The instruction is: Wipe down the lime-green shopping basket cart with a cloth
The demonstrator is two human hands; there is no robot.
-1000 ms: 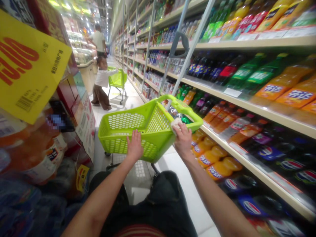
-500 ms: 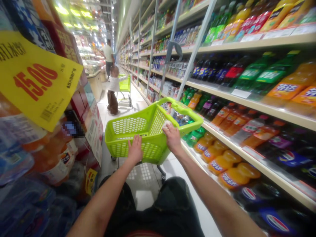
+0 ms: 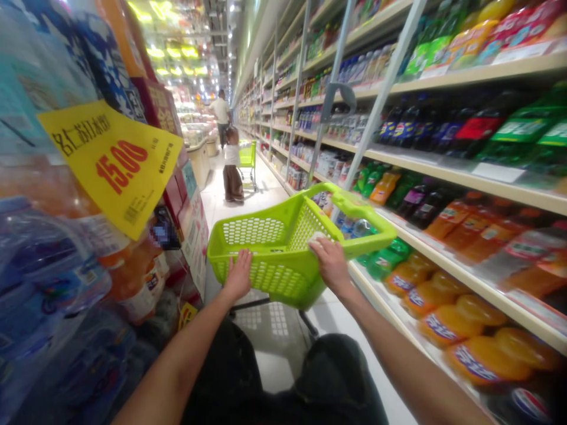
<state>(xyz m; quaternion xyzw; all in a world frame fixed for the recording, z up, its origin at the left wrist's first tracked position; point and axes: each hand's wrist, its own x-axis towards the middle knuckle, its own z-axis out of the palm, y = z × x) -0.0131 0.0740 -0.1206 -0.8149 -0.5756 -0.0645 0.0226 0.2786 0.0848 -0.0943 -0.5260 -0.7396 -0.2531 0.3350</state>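
Observation:
A lime-green plastic shopping cart (image 3: 283,273) stands sideways before my knees, its handle end toward the shelves on the right. My left hand (image 3: 240,274) is on the near side of its basket, fingers laid over the rim. At the rim's right part, close to the handle, my right hand (image 3: 332,264) is closed around a crumpled white tissue (image 3: 316,237). That hand also touches the cart. Inside the basket, the visible part shows only green mesh walls and floor.
Shelves of soda bottles (image 3: 469,330) line the right side. Stacked drinks and a yellow price sign (image 3: 117,165) crowd the left. Ahead in the aisle are a small person (image 3: 232,162) beside another green cart (image 3: 248,156) and a person farther off (image 3: 220,111).
The view has swung left, so the cart and shelves sit further right. Both hands stay on the cart, and the tissue is still in my right hand.

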